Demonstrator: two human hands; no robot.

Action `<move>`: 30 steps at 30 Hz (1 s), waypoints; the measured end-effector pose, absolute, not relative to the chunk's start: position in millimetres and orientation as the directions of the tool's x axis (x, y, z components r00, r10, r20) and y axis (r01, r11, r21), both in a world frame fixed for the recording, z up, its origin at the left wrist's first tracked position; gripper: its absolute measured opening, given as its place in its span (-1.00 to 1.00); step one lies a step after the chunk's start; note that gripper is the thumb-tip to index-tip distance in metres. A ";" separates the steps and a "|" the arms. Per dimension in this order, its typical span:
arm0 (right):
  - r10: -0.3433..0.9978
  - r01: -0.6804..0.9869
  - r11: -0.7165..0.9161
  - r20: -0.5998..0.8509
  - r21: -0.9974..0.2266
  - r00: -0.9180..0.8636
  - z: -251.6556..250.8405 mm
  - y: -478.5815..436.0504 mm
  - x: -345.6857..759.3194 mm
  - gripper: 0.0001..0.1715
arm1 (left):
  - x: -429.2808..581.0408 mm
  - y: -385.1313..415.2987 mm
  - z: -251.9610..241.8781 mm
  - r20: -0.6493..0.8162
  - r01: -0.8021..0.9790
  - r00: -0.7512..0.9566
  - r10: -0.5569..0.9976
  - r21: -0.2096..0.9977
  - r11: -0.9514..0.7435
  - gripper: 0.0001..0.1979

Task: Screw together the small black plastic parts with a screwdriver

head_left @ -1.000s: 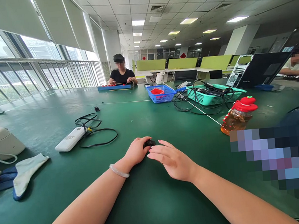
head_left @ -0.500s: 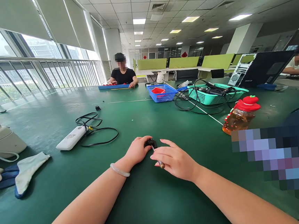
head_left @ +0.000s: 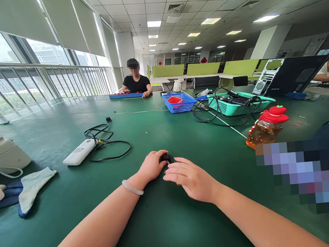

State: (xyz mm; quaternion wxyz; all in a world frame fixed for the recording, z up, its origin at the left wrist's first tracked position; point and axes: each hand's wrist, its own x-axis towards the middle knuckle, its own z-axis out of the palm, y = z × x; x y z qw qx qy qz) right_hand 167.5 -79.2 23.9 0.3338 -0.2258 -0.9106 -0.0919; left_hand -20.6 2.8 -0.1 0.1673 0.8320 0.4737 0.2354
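Basically, a big green table (head_left: pixel 150 228) fills the foreground. The person's right hand (head_left: pixel 192 178) is just beside the left — fingers stretched forward, slightly bent and a little spread; its underside is hidden, so cannot tell whether it pinches anything. The left hand (head_left: pixel 151 167) is mostly curled, thumb and forefinger clamped on a small black object (head_left: pixel 167 158). That sits between both hands — partly covered, details too small to read.
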 end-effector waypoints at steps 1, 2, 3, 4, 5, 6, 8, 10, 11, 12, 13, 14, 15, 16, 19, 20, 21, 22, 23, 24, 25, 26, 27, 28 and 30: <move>0.344 0.470 0.882 0.638 0.032 -0.689 23.4 -79.7 166.6 -0.58 | -20.4 2.5 0.4 0.233 0.708 0.441 0.867 0.502 -0.496 -0.59; 0.335 0.466 0.883 0.631 0.048 -0.700 22.9 -80.0 165.9 -0.60 | -20.3 2.3 0.8 0.232 0.707 0.442 0.866 0.504 -0.496 -0.59; 0.326 0.465 0.883 0.630 0.063 -0.705 22.5 -80.1 165.5 -0.62 | -20.2 2.1 1.1 0.232 0.706 0.443 0.866 0.505 -0.496 -0.59; 0.317 0.465 0.882 0.634 0.076 -0.705 22.1 -80.1 165.4 -0.64 | -20.3 2.0 1.3 0.231 0.705 0.444 0.866 0.506 -0.497 -0.59; 0.313 0.469 0.879 0.641 0.085 -0.701 21.9 -79.9 165.5 -0.67 | -20.3 2.0 1.3 0.229 0.706 0.445 0.866 0.505 -0.496 -0.59; 0.313 0.478 0.874 0.650 0.088 -0.693 21.8 -79.6 165.8 -0.70 | -20.5 2.1 1.2 0.227 0.709 0.444 0.867 0.504 -0.494 -0.59; 0.327 0.503 0.861 0.668 0.082 -0.669 22.0 -79.0 166.9 -0.75 | -20.9 2.2 0.9 0.224 0.714 0.439 0.870 0.502 -0.489 -0.59; 0.353 0.532 0.844 0.678 0.066 -0.645 22.5 -78.4 168.2 -0.79 | -21.3 2.2 0.6 0.221 0.715 0.438 0.871 0.502 -0.487 -0.58; 0.367 0.546 0.836 0.682 0.057 -0.633 23.0 -78.1 168.9 -0.80 | -21.4 2.1 0.6 0.220 0.715 0.438 0.872 0.503 -0.486 -0.58; 0.378 0.557 0.829 0.684 0.050 -0.624 23.5 -78.0 169.4 -0.80 | -21.5 2.1 0.5 0.219 0.714 0.439 0.871 0.504 -0.486 -0.58; 0.386 0.567 0.823 0.688 0.046 -0.615 24.1 -77.8 169.8 -0.81 | -21.5 2.0 0.5 0.219 0.713 0.439 0.871 0.505 -0.487 -0.58; 0.391 0.576 0.817 0.693 0.042 -0.606 24.9 -77.8 170.1 -0.82 | -21.5 2.0 0.5 0.220 0.712 0.439 0.871 0.506 -0.487 -0.58; 0.395 0.584 0.811 0.699 0.040 -0.596 25.7 -77.8 170.3 -0.83 | -21.4 1.9 0.5 0.220 0.712 0.439 0.871 0.506 -0.487 -0.58; 0.397 0.591 0.806 0.706 0.037 -0.587 26.7 -77.8 170.4 -0.86 | -21.4 1.9 0.4 0.220 0.712 0.439 0.871 0.506 -0.487 -0.59; 0.406 0.608 0.794 0.727 0.019 -0.553 28.9 -77.8 170.5 -0.94 | -21.4 1.5 0.7 0.222 0.715 0.439 0.871 0.500 -0.488 -0.59; 0.408 0.612 0.791 0.734 0.013 -0.543 29.2 -77.6 170.6 -0.95 | -21.4 1.3 0.9 0.222 0.717 0.438 0.871 0.498 -0.488 -0.59; 0.408 0.616 0.788 0.741 0.009 -0.533 29.4 -77.3 170.8 -0.95 | -21.5 1.1 1.2 0.221 0.718 0.437 0.872 0.497 -0.486 -0.59; 0.408 0.619 0.785 0.746 0.007 -0.526 29.3 -77.0 171.1 -0.95 | -21.5 0.8 1.5 0.219 0.719 0.436 0.873 0.498 -0.484 -0.59; 0.407 0.623 0.782 0.751 0.007 -0.520 29.2 -76.6 171.4 -0.96 | -21.6 0.6 1.9 0.216 0.720 0.435 0.874 0.500 -0.482 -0.59; 0.405 0.626 0.780 0.757 0.008 -0.514 28.9 -76.2 171.8 -0.96 | -21.6 0.4 2.2 0.213 0.720 0.434 0.876 0.502 -0.479 -0.59; 0.405 0.629 0.777 0.761 0.006 -0.508 28.7 -75.7 172.2 -0.97 | -21.6 0.2 2.5 0.211 0.720 0.433 0.876 0.504 -0.477 -0.59; 0.405 0.631 0.776 0.764 0.003 -0.502 28.5 -75.4 172.6 -0.97 | -21.6 0.1 2.6 0.209 0.719 0.434 0.876 0.506 -0.477 -0.59; 0.407 0.632 0.775 0.767 -0.002 -0.497 28.3 -75.1 172.9 -0.96 | -21.5 0.2 2.7 0.208 0.719 0.434 0.876 0.506 -0.476 -0.59; 0.410 0.632 0.775 0.768 -0.008 -0.493 28.3 -74.9 173.3 -0.94 | -21.4 0.3 2.7 0.207 0.719 0.435 0.876 0.506 -0.477 -0.59; 0.416 0.635 0.773 0.769 -0.017 -0.486 28.3 -74.6 173.7 -0.90 | -21.1 0.6 2.6 0.207 0.719 0.435 0.876 0.505 -0.477 -0.59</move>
